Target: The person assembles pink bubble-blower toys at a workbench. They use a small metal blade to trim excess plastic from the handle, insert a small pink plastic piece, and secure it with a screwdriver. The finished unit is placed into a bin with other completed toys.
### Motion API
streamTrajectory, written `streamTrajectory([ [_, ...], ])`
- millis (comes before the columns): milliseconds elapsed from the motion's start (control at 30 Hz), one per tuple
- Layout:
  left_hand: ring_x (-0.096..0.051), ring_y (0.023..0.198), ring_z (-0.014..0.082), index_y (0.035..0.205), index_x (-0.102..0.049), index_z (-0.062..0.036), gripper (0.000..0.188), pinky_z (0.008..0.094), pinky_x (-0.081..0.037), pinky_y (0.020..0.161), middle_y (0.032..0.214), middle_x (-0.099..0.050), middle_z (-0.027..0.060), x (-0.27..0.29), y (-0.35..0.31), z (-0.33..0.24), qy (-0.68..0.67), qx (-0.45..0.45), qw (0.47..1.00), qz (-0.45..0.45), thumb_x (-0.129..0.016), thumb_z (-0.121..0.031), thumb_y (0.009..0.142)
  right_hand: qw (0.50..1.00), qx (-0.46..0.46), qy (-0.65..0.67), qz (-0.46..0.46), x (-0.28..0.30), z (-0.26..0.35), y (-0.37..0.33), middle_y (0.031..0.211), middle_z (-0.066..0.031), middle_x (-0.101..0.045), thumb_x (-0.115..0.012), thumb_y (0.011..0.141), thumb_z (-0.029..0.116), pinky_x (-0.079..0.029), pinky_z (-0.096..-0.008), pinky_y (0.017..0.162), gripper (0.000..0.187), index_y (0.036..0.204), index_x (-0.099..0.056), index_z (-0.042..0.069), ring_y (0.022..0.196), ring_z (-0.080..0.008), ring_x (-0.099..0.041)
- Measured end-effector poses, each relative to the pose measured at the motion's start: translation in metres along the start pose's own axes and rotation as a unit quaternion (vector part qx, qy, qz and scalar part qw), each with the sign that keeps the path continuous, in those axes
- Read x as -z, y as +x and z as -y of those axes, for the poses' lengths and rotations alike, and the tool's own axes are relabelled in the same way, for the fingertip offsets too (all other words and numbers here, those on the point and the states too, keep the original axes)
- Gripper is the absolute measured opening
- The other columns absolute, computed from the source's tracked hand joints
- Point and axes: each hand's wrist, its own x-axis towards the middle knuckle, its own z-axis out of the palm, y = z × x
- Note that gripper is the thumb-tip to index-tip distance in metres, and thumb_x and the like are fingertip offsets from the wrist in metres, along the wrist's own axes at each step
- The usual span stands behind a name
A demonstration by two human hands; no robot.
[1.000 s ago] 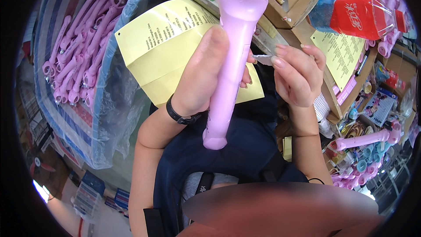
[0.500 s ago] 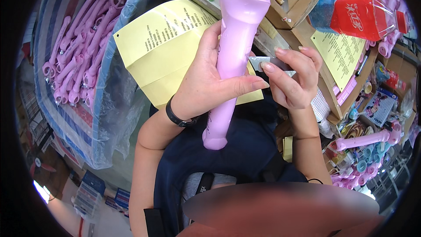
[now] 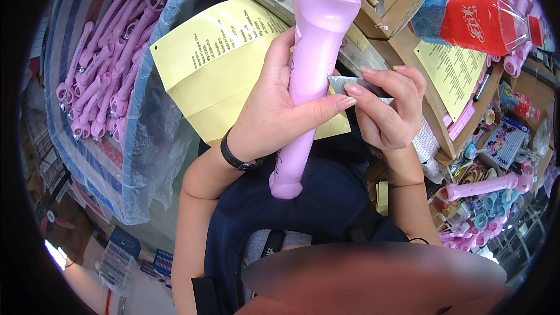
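My left hand [image 3: 269, 109] is wrapped round a large pink plastic handle [image 3: 319, 38], which stands slanted in front of me. Its wider head runs out of the top of the view, and its narrow lower end rests over my dark blue apron [image 3: 326, 198]. Between thumb and fingers, my right hand [image 3: 394, 106] pinches a small flat grey blade [image 3: 343, 84]. The blade's tip meets the right side of the handle, just above my left thumb. Part of the blade is hidden by my fingers. A creased yellow printed sheet [image 3: 198, 61] lies behind my left hand.
On the left, a lined striped bag [image 3: 131, 157] holds several pink ring-ended parts [image 3: 111, 64]. At right are cardboard trays [image 3: 402, 17], a red-labelled bottle [image 3: 478, 20] lying over them, another yellow sheet [image 3: 452, 70] and a loose pink handle [image 3: 484, 186].
The blade has shifted slightly left, its tip now against the handle's side. My right fingers have tilted a little with it; the left hand and handle have barely moved.
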Motion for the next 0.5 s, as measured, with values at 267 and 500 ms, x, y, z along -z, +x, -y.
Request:
streamTrajectory([
  [267, -0.050, 0.097, 0.0117, 0.136, -0.019, 0.0022, 0.082, 0.0267, -0.046, 0.081, 0.109, -0.047, 0.0085, -0.0009, 0.0000, 0.0003, -0.003, -0.001, 1.000, 0.002, -0.073, -0.007, 0.076, 1.000, -0.022, 0.014, 0.008, 0.0040, 0.0034, 0.0029, 0.095, -0.0027, -0.065, -0.073, 0.064, 0.011, -0.041, -0.0315, 0.078, 0.034, 0.097, -0.072, 0.019, 0.073, -0.0137, -0.058],
  [500, -0.050, 0.095, 0.0113, 0.136, -0.020, 0.0020, 0.081, 0.0260, -0.046, 0.080, 0.107, -0.047, 0.0076, -0.0017, 0.0007, 0.0019, -0.003, -0.014, 1.000, 0.002, -0.074, -0.008, 0.076, 0.999, -0.047, 0.015, 0.022, 0.0080, 0.0103, 0.0035, 0.096, -0.0042, -0.064, -0.072, 0.063, 0.008, -0.041, -0.0324, 0.076, 0.032, 0.095, -0.072, 0.016, 0.072, -0.0150, -0.057],
])
